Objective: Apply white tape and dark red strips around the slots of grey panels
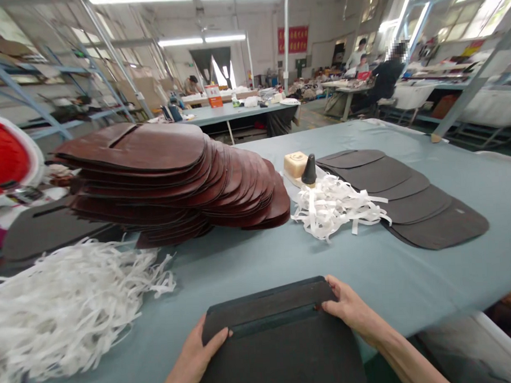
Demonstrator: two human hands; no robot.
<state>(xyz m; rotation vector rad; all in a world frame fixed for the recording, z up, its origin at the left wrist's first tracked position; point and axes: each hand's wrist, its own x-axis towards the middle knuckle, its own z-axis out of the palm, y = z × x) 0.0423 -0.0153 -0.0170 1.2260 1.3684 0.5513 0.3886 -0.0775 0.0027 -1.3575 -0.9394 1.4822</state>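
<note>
Between my hands is a black leather panel (pixel 279 354) with rounded corners and a dark strip-like band running across it near its far edge. My left hand (pixel 203 346) grips its left side, thumb on top beside the band's end. On the right side, my right hand (pixel 347 306) pinches the far corner, thumb on the face near the band's other end. The fingers beneath the panel are hidden. The panel's near part runs out of view at the bottom.
A tall fanned stack of brown leather panels (pixel 152 148) stands on the blue-grey table (pixel 237 260). White strips (pixel 70 307) lie heaped at left, more strips (pixel 328 205) at centre right. Beside them are a cream block (pixel 295 164), a black cone (pixel 309 171) and overlapping black panels (pixel 438 214).
</note>
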